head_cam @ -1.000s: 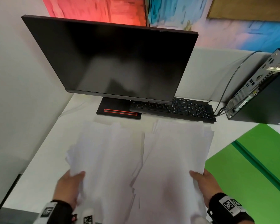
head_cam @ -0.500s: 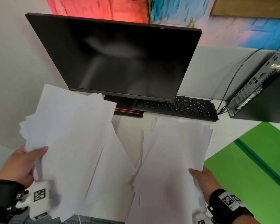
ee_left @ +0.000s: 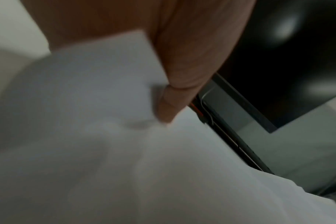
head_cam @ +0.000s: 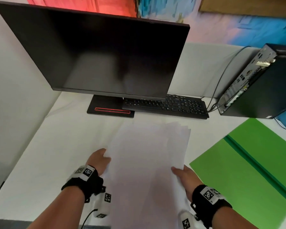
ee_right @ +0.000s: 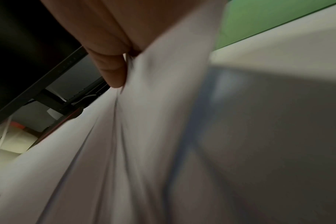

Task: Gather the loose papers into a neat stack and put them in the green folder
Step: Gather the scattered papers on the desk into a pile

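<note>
A pile of white papers [head_cam: 147, 162] lies in front of me on the white desk, its far edges fanned and uneven. My left hand [head_cam: 100, 160] grips the pile's left edge; the left wrist view shows the thumb [ee_left: 182, 78] pressed on the sheets [ee_left: 105, 91]. My right hand [head_cam: 182, 176] pinches the right edge, thumb on top, and the right wrist view shows the thumb [ee_right: 113, 69] on the layered sheets [ee_right: 144, 136]. The green folder [head_cam: 248, 171] lies open and flat to the right of the pile, its darker spine running diagonally.
A black monitor [head_cam: 106, 52] on a stand [head_cam: 109, 107] fills the back of the desk, with a black keyboard [head_cam: 168, 104] under its right side. A black computer case [head_cam: 261, 83] with cables stands at the back right. A white partition [head_cam: 12, 104] borders the left side.
My left hand lifted the left bunch of sheets, swung it right and laid it on the right bunch. Both hands now hold one merged pile.
</note>
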